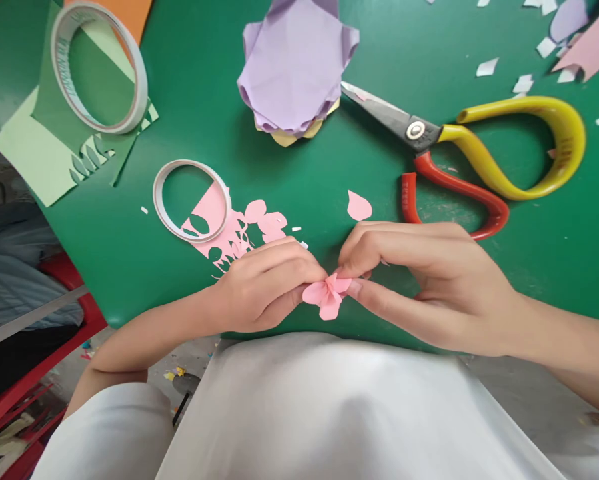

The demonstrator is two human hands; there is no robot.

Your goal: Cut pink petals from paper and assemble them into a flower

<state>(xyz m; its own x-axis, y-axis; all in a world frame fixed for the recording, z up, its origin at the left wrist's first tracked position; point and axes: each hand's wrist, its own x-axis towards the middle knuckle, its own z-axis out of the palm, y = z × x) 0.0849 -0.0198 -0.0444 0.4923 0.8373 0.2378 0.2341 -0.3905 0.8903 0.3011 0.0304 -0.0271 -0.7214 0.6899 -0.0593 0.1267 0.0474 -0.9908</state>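
Observation:
A small pink paper flower (329, 297) with several petals is pinched between both hands at the near edge of the green table (179, 293). My left hand (264, 283) is closed on its left side, thumb and fingers pressed together. From the right, my right hand (429, 287) grips a petal between thumb and forefinger. Just beyond my right hand lies a loose pink petal (359, 206). Beside my left hand is a pink paper sheet (209, 207) with petal shapes cut out, and a cluster of cut pink petals (267, 221).
Scissors (419, 130) with yellow and red handles lie at right. A narrow tape roll (157, 193) rests on the pink sheet. A wider tape roll (142, 87) sits on green paper (24, 147). A folded purple paper piece (297, 67) stands at the back. White scraps (487, 67) are scattered at upper right.

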